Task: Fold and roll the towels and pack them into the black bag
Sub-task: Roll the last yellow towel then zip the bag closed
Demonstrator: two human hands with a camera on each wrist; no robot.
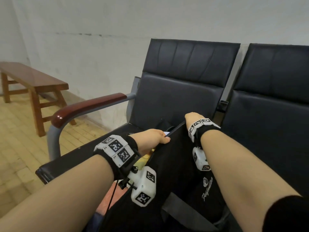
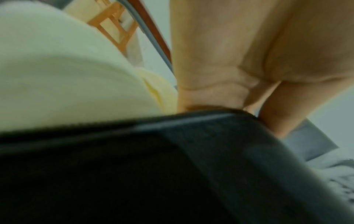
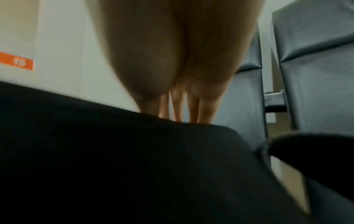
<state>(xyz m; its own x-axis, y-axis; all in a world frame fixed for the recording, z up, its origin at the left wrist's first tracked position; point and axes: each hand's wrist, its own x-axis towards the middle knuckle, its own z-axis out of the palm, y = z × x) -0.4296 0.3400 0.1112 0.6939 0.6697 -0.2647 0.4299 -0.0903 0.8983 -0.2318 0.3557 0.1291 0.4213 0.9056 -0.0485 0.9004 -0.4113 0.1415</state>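
The black bag (image 1: pixel 175 164) stands on a dark seat, its white logo facing right. My left hand (image 1: pixel 160 138) grips the near part of the bag's top rim, fingers curled over it, as the left wrist view shows at my left hand (image 2: pixel 210 100). My right hand (image 1: pixel 191 117) holds the rim's far end; in the right wrist view its fingers (image 3: pixel 178 109) dip behind the black bag (image 3: pixel 134 166) edge. A pale yellow towel (image 2: pixel 67 72) lies inside against the black bag (image 2: pixel 172 159) wall, and a strip of it (image 1: pixel 142 160) shows below my left wrist. Something pink (image 1: pixel 107 196) shows lower down.
The bag sits on the left seat (image 1: pixel 175 97) of a row of dark padded chairs; a second seat (image 1: pixel 270 106) is to the right. A red-brown armrest (image 1: pixel 83 108) on a grey frame is at left. A wooden bench (image 1: pixel 33 82) stands on the floor by the wall.
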